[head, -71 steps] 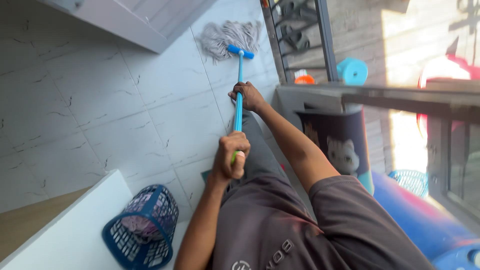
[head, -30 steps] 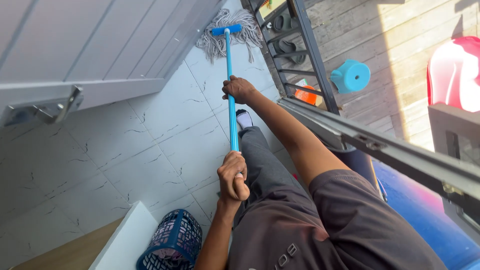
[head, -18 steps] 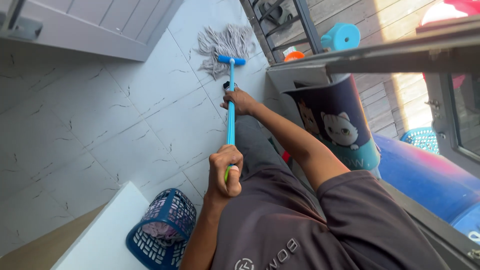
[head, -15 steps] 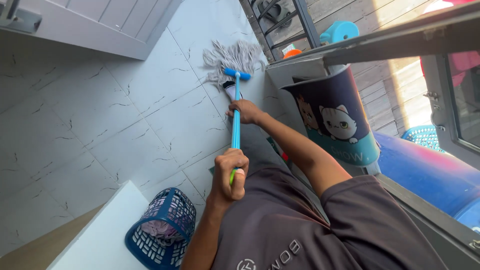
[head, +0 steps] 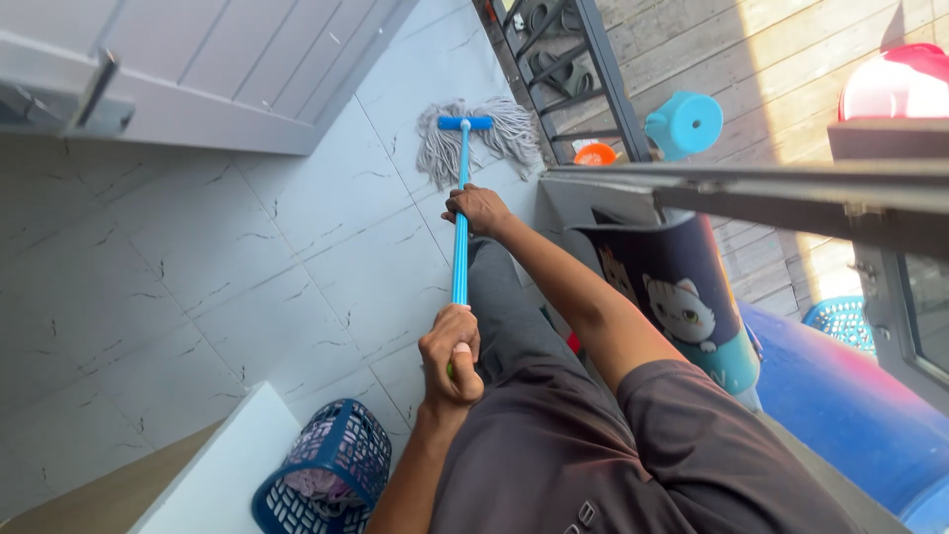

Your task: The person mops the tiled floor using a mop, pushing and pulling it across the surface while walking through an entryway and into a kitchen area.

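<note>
Your left hand (head: 450, 354) and right hand (head: 479, 209) squeeze the mop (head: 461, 213). Its stick points straight away from you, strings beyond your right hand.

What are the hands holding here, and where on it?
Both hold the blue mop handle: the left hand grips its upper end, the right hand grips it lower down, above the mop head.

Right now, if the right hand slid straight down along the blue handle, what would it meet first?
Probably the blue crossbar of the mop head. Below the right hand the handle looks bare, with nothing else on it.
</note>
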